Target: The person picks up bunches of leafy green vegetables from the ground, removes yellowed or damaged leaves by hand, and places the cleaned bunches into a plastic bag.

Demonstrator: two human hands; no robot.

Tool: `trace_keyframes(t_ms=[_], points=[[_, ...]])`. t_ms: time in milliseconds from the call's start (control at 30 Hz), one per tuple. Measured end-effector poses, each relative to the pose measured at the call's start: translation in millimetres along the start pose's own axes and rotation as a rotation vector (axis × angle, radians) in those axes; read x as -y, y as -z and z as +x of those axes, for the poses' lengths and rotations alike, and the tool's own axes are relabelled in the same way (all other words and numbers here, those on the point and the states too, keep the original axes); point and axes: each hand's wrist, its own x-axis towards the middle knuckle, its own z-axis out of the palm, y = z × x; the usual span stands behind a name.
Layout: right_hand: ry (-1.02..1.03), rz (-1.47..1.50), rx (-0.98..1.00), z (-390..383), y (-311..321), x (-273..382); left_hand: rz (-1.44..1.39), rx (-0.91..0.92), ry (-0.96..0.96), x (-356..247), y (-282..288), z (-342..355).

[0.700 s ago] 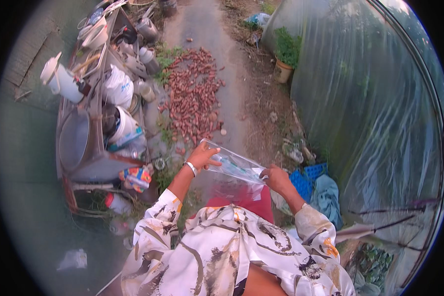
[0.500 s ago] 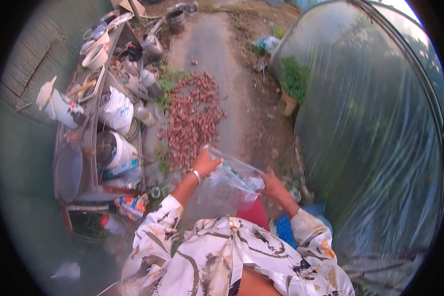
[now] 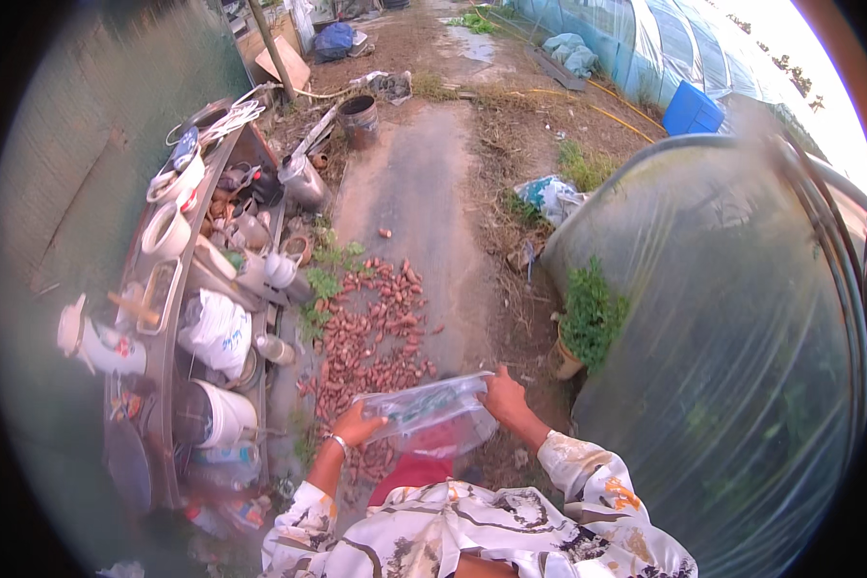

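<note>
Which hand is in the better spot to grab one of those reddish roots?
Probably the left hand: it lines up with the reddish roots; the right hand is farther right. Both hold the clear bag.

Tubers [image 3: 368,332] beyond the bag [image 3: 429,405]

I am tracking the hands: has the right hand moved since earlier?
Yes; judged by the potted plant, the right hand has shifted up the view, toward it.

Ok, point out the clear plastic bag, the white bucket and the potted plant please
Clear plastic bag [image 3: 433,404]: head view, on its upper part.
White bucket [image 3: 230,413]: head view, on its outer wall.
Potted plant [image 3: 591,316]: head view, on its green leaves.
</note>
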Motion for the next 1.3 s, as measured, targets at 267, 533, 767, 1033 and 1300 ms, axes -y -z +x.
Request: trace_keyframes(t_ms=[267, 533, 767, 1033, 1300], points=[[0.164, -0.256, 0.211, 290, 56, -62, -0.436, 0.108, -0.093, -67, 61, 293], [0.741, 0.434, -0.791, 490, 382, 90, -0.002, -0.845, -0.543, -365, 258, 319], [0.443, -0.15, 0.419, 762, 259, -21, 0.983, -0.57, -0.562, -399, 258, 560], [0.739, 0.387, -0.585, 992, 577, 136, 0.205, -1.287, -0.671, -683, 475, 651], [0.398, 0.089, 0.709, 1249, 501, 69, 0.124, 0.067, 0.033, -671, 485, 939]])
